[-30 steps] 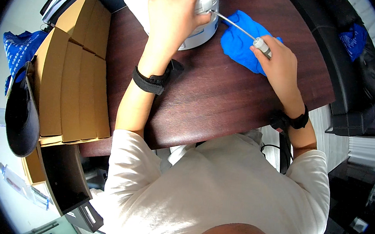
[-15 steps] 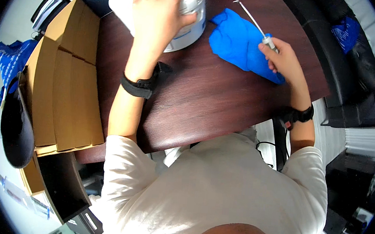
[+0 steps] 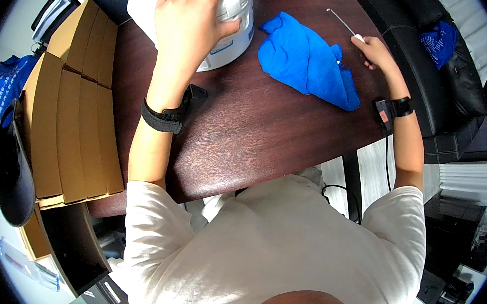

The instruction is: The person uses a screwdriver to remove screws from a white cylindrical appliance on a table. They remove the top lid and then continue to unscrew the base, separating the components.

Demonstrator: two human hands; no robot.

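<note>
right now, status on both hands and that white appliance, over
Left hand flat on top of white appliance. Right hand gripping thin metal tool, off the appliance. Blue cloth lies between them.

I see a dark brown wooden table (image 3: 245,135) bearing a white round appliance (image 3: 232,12) at the far edge, a crumpled blue cloth (image 3: 306,62) beside it, and tan cardboard boxes (image 3: 73,114) stacked along its left side.

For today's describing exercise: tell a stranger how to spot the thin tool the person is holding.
Start at the dark brown table and find the crumpled blue cloth near its far right side. Just beyond the cloth is the right hand, which grips a thin tool. It is the only slim, straight metal rod there, pointing away from the big white tub.
</note>
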